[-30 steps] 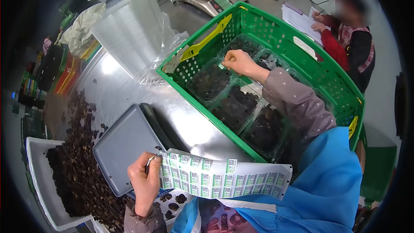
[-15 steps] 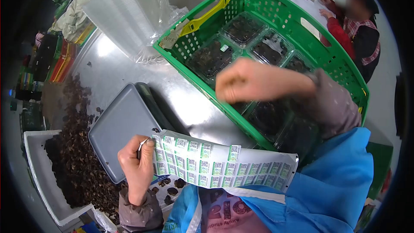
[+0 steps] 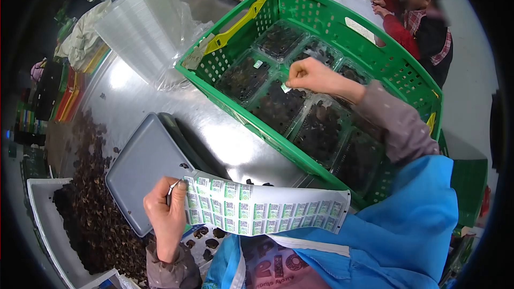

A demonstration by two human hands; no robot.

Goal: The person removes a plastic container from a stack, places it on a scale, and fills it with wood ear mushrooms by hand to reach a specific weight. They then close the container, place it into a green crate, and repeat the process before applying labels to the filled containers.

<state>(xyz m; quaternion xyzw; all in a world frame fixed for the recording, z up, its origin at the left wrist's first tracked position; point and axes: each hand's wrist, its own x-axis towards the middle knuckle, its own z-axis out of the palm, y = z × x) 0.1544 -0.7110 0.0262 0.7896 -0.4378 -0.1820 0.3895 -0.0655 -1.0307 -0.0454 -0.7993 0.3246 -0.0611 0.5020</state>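
Observation:
My left hand point(image 3: 165, 215) pinches the left end of a long sheet of green-and-white QR-code stickers point(image 3: 267, 213), which spans my lap. A thin shiny metal piece shows between those fingers. Over a green crate point(image 3: 369, 21), my right hand point(image 3: 323, 78) has thumb and forefinger closed on one small sticker point(image 3: 285, 89). The sticker overlaps the lid of a clear plastic box point(image 3: 274, 111) with dark, mushroom-like pieces inside. Several similar boxes fill the crate floor, and the box at the left point(image 3: 241, 80) bears a sticker point(image 3: 258, 64) on its lid.
A grey-topped scale point(image 3: 142, 174) stands on the metal table, left of the crate. Beside it spreads a heap of dark pieces point(image 3: 101, 214) with a white foam box point(image 3: 47, 230). Stacked clear plastic point(image 3: 140, 29) stands behind. Beyond the crate another person point(image 3: 425, 37) writes on paper.
My right hand has moved away from me and down over the middle box, and the sticker in its fingers now shows. The whole view has shifted slightly; my left hand still holds the sheet.

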